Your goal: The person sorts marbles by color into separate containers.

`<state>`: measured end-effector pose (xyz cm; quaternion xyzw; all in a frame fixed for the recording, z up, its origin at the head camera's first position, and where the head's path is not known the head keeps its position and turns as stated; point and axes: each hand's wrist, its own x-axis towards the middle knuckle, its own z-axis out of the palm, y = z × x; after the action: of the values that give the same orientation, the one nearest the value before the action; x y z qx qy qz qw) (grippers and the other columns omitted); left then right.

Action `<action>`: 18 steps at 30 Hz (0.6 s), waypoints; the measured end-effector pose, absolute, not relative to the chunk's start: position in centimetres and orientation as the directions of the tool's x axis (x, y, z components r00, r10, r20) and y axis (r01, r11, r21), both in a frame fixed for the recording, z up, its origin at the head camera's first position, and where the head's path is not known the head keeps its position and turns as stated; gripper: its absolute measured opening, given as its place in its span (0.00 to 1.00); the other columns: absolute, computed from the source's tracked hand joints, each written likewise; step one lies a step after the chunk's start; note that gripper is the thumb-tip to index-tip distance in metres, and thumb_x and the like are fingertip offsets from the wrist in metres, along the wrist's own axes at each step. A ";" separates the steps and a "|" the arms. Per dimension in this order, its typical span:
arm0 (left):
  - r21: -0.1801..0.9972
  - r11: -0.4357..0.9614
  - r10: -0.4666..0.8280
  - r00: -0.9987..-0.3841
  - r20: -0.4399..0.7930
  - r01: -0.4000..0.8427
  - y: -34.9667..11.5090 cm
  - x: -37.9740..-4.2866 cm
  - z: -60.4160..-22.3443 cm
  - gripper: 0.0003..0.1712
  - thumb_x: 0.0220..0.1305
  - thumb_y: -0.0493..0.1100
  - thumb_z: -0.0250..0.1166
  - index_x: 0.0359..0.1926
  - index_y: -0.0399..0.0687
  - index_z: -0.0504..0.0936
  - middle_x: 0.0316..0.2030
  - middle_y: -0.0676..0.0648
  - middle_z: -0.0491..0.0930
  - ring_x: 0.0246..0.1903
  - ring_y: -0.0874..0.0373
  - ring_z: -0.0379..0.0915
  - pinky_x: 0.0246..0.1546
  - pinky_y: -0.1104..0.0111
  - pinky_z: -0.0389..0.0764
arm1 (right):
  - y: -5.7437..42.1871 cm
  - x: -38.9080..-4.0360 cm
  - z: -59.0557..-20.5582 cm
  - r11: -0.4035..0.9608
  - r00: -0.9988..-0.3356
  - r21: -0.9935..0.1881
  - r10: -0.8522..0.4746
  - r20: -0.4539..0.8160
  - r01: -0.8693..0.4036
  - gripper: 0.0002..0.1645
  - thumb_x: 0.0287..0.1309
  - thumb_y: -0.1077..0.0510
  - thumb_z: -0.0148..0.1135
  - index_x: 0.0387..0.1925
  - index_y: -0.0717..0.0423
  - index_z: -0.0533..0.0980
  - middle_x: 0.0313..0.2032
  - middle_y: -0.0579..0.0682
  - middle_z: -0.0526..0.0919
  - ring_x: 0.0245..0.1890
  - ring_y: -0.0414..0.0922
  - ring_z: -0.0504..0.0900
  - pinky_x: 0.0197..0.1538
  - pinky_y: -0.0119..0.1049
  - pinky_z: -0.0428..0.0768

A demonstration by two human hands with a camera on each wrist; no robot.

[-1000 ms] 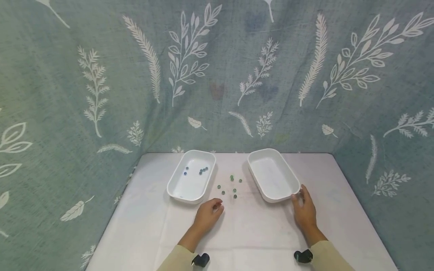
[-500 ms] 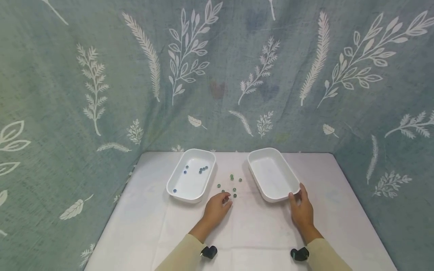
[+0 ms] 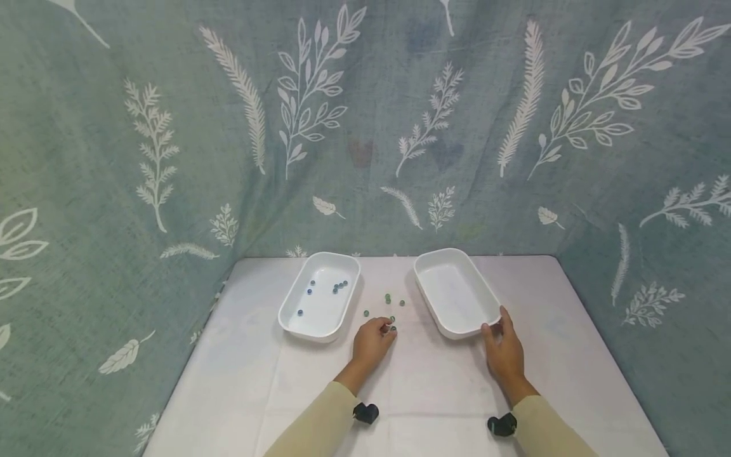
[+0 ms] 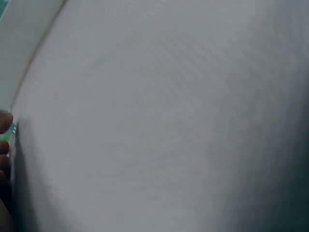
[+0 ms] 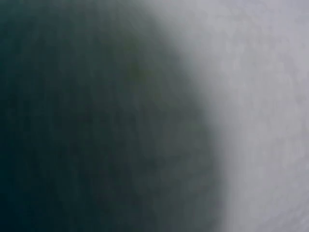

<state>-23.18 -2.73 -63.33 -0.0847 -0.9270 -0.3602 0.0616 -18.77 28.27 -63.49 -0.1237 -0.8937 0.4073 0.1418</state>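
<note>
1. The head view shows two white trays, a left tray and a right tray, standing apart on a pale table before a grey-green leaf-patterned cloth.
2. The left wrist view shows only some fingertips at its left edge, with a shiny green glint between them; the right wrist view is a blur of dark and light.
3. Two hands, well apart. The left hand curves over the table, its fingertips at two marbles; whether it pinches one I cannot tell. The right hand grips the near right corner of the right tray between thumb and fingers.
4. Six green marbles show on the table between the trays, counting the two at the fingertips.
5. Seven blue marbles lie inside the left tray.
6. Two beige sleeves, each with a black device at the cuff.
</note>
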 end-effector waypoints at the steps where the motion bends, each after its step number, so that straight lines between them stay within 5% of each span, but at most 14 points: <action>1: 0.649 0.735 0.108 -0.979 0.174 0.196 -2.7 -23.2 -63.5 0.14 0.58 0.48 0.70 0.46 0.53 0.85 0.33 0.59 0.78 0.33 0.64 0.74 0.37 0.66 0.75 | 28.2 -18.8 -63.5 0.643 -0.929 -0.759 0.335 0.156 0.104 0.43 0.70 0.42 0.51 0.77 0.51 0.45 0.70 0.62 0.61 0.70 0.60 0.57 0.67 0.56 0.55; 18: 0.569 0.798 0.094 -0.974 0.205 0.197 -2.3 -23.0 -64.9 0.09 0.60 0.51 0.69 0.41 0.59 0.83 0.36 0.61 0.79 0.38 0.65 0.76 0.42 0.66 0.77 | 28.4 -18.5 -63.5 0.650 -0.928 -0.758 0.315 0.200 0.057 0.43 0.70 0.43 0.52 0.76 0.54 0.47 0.64 0.65 0.68 0.65 0.61 0.64 0.66 0.57 0.58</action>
<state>-23.04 -2.31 -64.91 -0.0770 -0.9446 -0.3079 0.0836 -18.52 28.39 -63.52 -0.1039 -0.8943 0.4053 0.1588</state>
